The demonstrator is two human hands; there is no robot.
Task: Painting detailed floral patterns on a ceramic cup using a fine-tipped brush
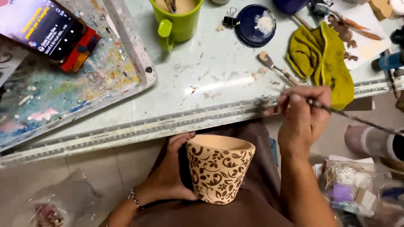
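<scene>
A tan clay pot (219, 168) with a dark brown floral pattern stands upright on my lap. My left hand (170, 172) wraps around its left side and holds it. My right hand (304, 115) is raised above and to the right of the pot, near the table's front edge, gripping a thin paintbrush (349, 117) whose handle runs off to the right. The brush tip points left over the table edge and is blurred.
On the table lie a paint-splattered tray (84, 80) with a phone (42, 27), a green mug (176, 21), a dark blue lid (254, 25), a palette knife (275, 67) and a yellow-green cloth (324, 59). Plastic bags (353, 189) sit on the floor at right.
</scene>
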